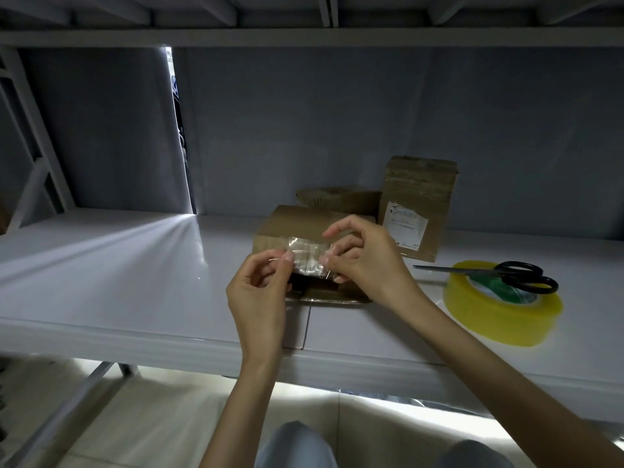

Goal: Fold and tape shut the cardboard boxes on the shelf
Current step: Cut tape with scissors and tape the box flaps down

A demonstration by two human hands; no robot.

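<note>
A small brown cardboard box (290, 224) lies on the white shelf (135, 282), its near end open toward me with a flap down on the shelf. A short strip of clear tape (307, 256) is stretched in front of the box. My left hand (260, 292) pinches the strip's left end and my right hand (364, 261) pinches its right end. A yellowish tape roll (499, 315) lies flat to the right. Black-handled scissors (506, 273) rest across the roll's top.
Behind the near box lies another low box (341, 197), and a taller taped box with a white label (418, 204) stands at the right. The shelf's grey back wall is close behind. An upper shelf hangs overhead. The shelf's front edge runs below my wrists.
</note>
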